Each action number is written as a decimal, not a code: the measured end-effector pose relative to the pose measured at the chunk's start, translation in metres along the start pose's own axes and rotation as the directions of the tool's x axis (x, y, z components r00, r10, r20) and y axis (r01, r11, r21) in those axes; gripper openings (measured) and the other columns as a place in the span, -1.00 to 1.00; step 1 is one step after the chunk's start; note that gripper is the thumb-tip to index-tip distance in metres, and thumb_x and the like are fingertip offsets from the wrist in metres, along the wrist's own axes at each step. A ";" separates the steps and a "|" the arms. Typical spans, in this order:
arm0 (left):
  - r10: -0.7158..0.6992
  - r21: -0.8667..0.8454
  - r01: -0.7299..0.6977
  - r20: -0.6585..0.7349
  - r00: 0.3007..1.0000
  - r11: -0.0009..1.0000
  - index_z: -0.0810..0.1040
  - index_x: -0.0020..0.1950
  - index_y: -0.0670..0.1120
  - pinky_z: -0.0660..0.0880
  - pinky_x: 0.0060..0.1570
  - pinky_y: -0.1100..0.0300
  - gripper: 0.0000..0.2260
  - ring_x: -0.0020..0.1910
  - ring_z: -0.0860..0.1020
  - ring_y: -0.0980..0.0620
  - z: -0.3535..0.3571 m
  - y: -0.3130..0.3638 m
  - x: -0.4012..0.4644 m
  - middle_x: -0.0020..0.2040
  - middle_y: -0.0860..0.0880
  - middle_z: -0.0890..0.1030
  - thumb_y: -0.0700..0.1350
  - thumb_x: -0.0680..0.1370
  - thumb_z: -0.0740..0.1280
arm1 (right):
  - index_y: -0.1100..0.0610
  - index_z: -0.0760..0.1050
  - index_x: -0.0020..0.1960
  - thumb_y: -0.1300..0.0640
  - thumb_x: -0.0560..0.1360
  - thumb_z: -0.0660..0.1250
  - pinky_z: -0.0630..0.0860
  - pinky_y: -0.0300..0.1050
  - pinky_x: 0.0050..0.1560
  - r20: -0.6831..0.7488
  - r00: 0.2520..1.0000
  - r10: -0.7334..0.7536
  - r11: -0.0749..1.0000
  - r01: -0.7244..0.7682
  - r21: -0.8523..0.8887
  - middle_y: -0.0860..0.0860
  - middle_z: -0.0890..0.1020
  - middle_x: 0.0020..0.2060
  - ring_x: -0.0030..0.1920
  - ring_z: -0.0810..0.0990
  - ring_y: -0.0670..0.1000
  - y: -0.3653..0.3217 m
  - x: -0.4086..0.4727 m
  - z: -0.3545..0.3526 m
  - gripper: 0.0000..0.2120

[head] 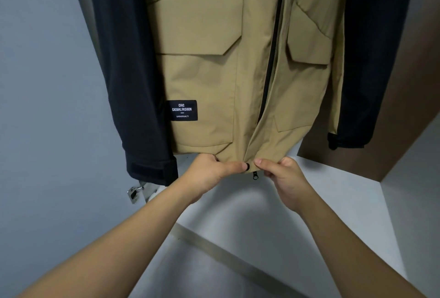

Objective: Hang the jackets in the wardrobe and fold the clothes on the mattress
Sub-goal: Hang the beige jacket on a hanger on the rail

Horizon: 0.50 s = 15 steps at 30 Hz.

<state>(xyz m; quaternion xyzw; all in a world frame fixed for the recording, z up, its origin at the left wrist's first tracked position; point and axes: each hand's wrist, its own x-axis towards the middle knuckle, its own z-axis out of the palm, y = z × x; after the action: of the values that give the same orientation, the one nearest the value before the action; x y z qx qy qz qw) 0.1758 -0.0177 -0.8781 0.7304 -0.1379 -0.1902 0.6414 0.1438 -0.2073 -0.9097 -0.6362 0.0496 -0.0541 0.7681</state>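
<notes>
A tan jacket (209,64) with black sleeves hangs inside the wardrobe, filling the upper part of the head view. Its front has flap pockets, a black label on the lower left and a black zip down the middle. My left hand (209,173) pinches the bottom hem just left of the zip. My right hand (283,173) pinches the hem on the right side of the zip. The black zip pull (255,175) dangles between my two thumbs. The hanger and rail are out of view above.
The wardrobe's white floor panel (309,202) lies under the jacket, with a brown side wall (404,130) on the right. A grey door (47,107) stands at the left, with a metal hinge (134,193) near the left sleeve cuff.
</notes>
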 end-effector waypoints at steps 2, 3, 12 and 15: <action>0.000 0.026 0.001 -0.043 0.999 1.000 0.43 -0.62 0.00 0.22 -0.56 0.45 -0.51 -0.63 0.34 0.26 0.005 0.001 -0.002 -0.61 0.20 0.36 -0.22 0.48 0.50 | 0.26 0.64 -0.01 0.22 0.43 0.46 0.44 -0.13 0.06 0.017 1.000 0.012 1.000 -0.012 0.003 0.06 0.67 -0.16 -0.18 0.58 -0.08 0.000 0.000 -0.002 -0.84; -0.001 0.038 0.002 -0.043 0.999 0.999 0.42 -0.55 0.01 0.20 -0.57 0.42 -0.55 -0.65 0.30 0.24 0.008 0.003 -0.003 -0.62 0.20 0.34 -0.23 0.48 0.49 | 0.26 0.64 -0.02 0.15 0.38 0.52 0.43 -0.13 0.05 0.024 1.000 0.021 1.000 -0.021 0.007 0.07 0.65 -0.15 -0.17 0.55 -0.06 0.000 0.000 -0.002 -0.75; -0.024 0.153 0.046 -0.140 0.990 0.987 0.17 -0.44 -0.02 0.08 -0.56 0.29 -0.46 -0.61 0.10 0.14 0.008 0.001 0.004 -0.57 0.12 0.15 -0.10 0.44 0.54 | 0.25 0.61 -0.06 0.01 0.24 0.61 0.38 -0.11 0.07 0.096 0.995 0.037 0.997 -0.043 0.062 0.10 0.56 -0.18 -0.16 0.48 -0.01 -0.004 -0.005 -0.004 -0.58; -0.036 0.236 0.080 -0.187 0.982 0.968 0.13 -0.43 -0.03 0.06 -0.62 0.33 -0.45 -0.66 0.10 0.14 0.011 0.003 0.004 -0.62 0.16 0.12 -0.07 0.49 0.49 | 0.16 0.62 -0.14 0.15 0.33 0.48 0.37 -0.20 -0.03 0.098 0.994 0.050 0.997 -0.056 0.059 -0.06 0.61 -0.32 -0.30 0.50 -0.15 -0.004 -0.006 -0.002 -0.87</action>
<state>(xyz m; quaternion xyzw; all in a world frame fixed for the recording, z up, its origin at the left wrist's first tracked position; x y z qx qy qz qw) 0.1741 -0.0295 -0.8765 0.8213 -0.0796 -0.1232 0.5514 0.1375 -0.2090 -0.9058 -0.6125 0.0276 -0.0045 0.7900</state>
